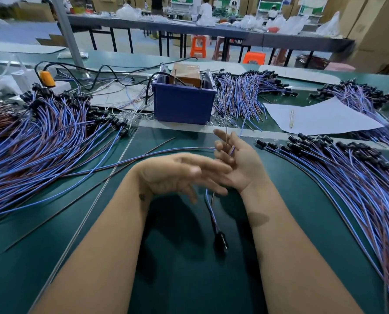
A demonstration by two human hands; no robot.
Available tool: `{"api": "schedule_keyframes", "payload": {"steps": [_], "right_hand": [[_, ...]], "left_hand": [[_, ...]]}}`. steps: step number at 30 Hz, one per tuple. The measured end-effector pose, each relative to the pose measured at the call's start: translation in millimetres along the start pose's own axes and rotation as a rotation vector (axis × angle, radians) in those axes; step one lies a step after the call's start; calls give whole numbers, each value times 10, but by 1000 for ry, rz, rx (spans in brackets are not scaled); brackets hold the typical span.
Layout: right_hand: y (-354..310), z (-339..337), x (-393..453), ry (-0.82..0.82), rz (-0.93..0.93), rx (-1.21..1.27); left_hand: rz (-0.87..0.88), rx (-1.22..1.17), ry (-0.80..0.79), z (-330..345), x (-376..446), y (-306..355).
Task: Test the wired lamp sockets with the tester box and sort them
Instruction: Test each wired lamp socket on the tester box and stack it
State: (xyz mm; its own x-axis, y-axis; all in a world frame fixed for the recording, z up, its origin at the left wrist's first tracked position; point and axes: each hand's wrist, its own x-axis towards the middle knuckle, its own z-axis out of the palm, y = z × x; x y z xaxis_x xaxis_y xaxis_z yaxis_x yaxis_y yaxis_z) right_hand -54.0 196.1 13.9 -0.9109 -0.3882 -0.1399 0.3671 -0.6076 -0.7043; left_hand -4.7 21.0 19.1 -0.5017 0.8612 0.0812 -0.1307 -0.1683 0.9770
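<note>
Both hands are up over the middle of the green desk (184, 279). The right hand (239, 159) is turned palm up with its fingers (220, 138) spread loose. Thin blue wires run across this palm and stick up past the fingertips. It is too blurry to tell if the thumb pinches them. The left hand (180, 175) lies across in front of it, fingers straight and let go, the tips touching the heel of the right palm.

From under the hands a wired lamp socket (219, 241) hangs down. Its black end is low, near the desk, between the two arms.

The blue tester box (183, 103) stands farther back, straight ahead of the hands, well apart from them. A brown block (188, 74) and thin metal rods sit in its top.

A big pile of blue and brown wires (37, 141) fills the left side of the desk. Another pile (352, 177) curves down the right side to the near edge. More bundles (241, 96) lie just right of the box. A white sheet of paper (320, 116) with a pen (291, 118) lies back on the right.

Between the two piles there is an open green strip, wide at the near edge and thinner toward the box. A few loose wires (125, 164) cross it on the left.
</note>
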Motion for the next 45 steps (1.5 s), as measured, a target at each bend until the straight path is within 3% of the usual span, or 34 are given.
{"api": "schedule_keyframes", "payload": {"steps": [3, 5, 6, 11, 16, 22, 27, 38, 45], "right_hand": [[18, 20, -29, -48, 24, -51], [68, 73, -30, -56, 29, -142], [110, 109, -29, -46, 6, -211], [396, 235, -14, 32, -263, -666], [473, 216, 26, 138, -430, -873], [415, 315, 75, 254, -502, -884], [341, 291, 216, 369, -446, -883], [342, 288, 365, 420, -466, -992], [304, 237, 394, 490, -487, -887]], "left_hand": [[150, -89, 641, -34, -34, 37], [144, -5, 1068, -82, 78, -30], [119, 87, 1183, -71, 154, -60], [213, 176, 1124, 35, 400, -194], [272, 164, 1172, 42, 368, -200], [379, 159, 1377, -126, 323, -144], [339, 286, 1604, -358, 240, -161], [172, 463, 1720, -512, 350, -216], [224, 305, 1706, -626, 271, -171]]}}
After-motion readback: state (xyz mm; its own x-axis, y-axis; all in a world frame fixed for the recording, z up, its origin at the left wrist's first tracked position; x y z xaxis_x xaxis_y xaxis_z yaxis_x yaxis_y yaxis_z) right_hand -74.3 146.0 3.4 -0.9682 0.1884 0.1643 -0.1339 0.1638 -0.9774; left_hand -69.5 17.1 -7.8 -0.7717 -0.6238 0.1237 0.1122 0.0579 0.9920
